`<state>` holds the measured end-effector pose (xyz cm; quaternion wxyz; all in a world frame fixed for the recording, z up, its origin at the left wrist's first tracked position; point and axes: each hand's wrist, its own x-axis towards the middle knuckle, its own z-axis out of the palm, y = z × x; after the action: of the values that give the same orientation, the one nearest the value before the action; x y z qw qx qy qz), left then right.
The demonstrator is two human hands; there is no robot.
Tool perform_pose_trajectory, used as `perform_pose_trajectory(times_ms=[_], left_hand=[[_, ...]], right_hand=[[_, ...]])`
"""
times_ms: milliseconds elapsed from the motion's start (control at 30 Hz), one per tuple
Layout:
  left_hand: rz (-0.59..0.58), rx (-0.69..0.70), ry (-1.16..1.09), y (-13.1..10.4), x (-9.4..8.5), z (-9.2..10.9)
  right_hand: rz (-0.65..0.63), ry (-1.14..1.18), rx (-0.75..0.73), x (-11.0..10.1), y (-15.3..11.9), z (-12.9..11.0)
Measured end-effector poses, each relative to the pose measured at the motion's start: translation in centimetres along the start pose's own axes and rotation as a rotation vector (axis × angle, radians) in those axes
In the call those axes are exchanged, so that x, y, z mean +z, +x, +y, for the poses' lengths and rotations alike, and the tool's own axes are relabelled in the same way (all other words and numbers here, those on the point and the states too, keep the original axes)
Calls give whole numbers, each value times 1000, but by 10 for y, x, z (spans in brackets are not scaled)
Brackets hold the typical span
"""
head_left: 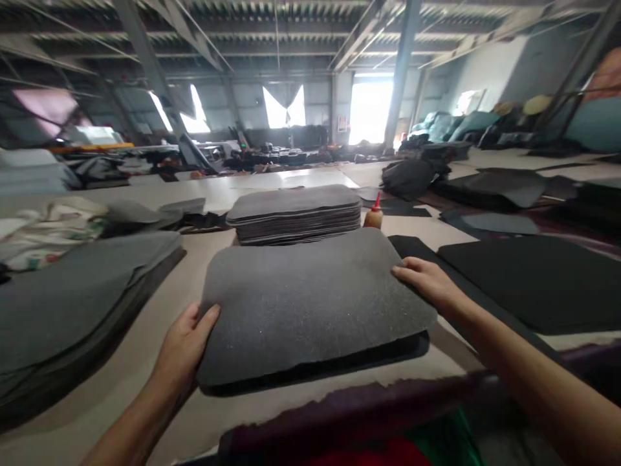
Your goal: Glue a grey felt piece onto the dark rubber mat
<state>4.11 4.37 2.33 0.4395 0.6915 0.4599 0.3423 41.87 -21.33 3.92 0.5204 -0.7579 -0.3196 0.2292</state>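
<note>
A grey foam sheet (310, 304) with rounded corners lies on a darker sheet (339, 366) on the table in front of me. My left hand (187, 346) grips its near left edge, thumb on top. My right hand (427, 281) rests on its right edge, fingers flat on the surface. Behind it stands a stack of similar grey sheets (295, 213), with a small glue bottle with a red tip (373, 213) to the stack's right.
A pile of grey sheets (72, 304) lies at the left. Black sheets (533, 278) cover the table at the right. Cloth bundles (48, 226) and dark bags (407, 178) sit further back. A dark cloth edge (363, 414) runs along the table's near side.
</note>
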Motion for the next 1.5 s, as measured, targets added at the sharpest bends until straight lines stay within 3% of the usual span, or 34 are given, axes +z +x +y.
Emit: perform_pose_trajectory(times_ms=[167, 433, 700, 1167, 1500], left_hand=[[-61, -84, -50, -1, 10, -3], [-5, 3, 229, 2, 13, -6], [44, -2, 461, -1, 12, -4], [42, 25, 518, 0, 11, -8], [23, 2, 519, 3, 14, -13]], right_hand=[[68, -110, -3, 2, -11, 30], [137, -270, -72, 5, -8, 51], [160, -391, -114, 11, -12, 52], [160, -625, -113, 15, -14, 52], [191, -760, -21, 18, -16, 45]])
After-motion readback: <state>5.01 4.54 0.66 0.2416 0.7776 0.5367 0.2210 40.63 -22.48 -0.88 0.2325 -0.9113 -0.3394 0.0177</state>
